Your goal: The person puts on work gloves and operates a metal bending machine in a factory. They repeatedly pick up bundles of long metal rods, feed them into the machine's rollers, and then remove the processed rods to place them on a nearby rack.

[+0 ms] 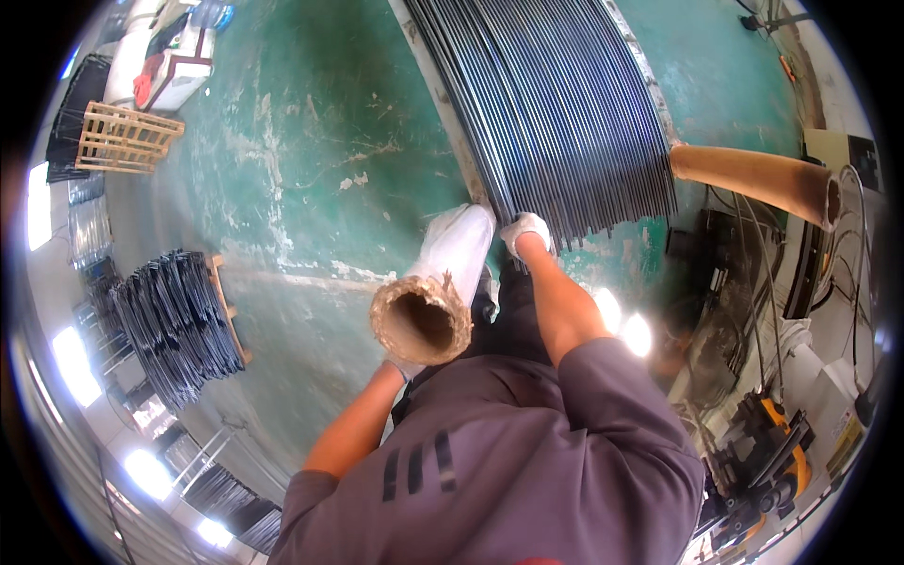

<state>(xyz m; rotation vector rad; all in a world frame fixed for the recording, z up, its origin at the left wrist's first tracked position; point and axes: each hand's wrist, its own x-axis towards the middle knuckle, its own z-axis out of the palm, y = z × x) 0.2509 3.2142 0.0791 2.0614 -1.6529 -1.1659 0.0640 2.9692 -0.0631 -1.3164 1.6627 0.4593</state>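
Observation:
A roll of clear-white plastic film (459, 240) on a thick cardboard core (381, 318) tilts up toward me, its ragged open end nearest. My left hand (407, 366), in a pale glove, grips the roll at this end; the core covers most of its fingers. Beside the roll's far end, my right hand (525, 230) wears a white glove and is closed on the near ends of some long black rods (556, 113). Those rods lie side by side in a wide layer stretching away from me.
Pale rails (443, 104) flank the rods. At right a brown cardboard tube (753, 174) slants beside cables and machinery (767, 461). Bundled black rods (179, 325) stand on a pallet at left, below a wooden crate (122, 138). The green floor (311, 141) is scuffed.

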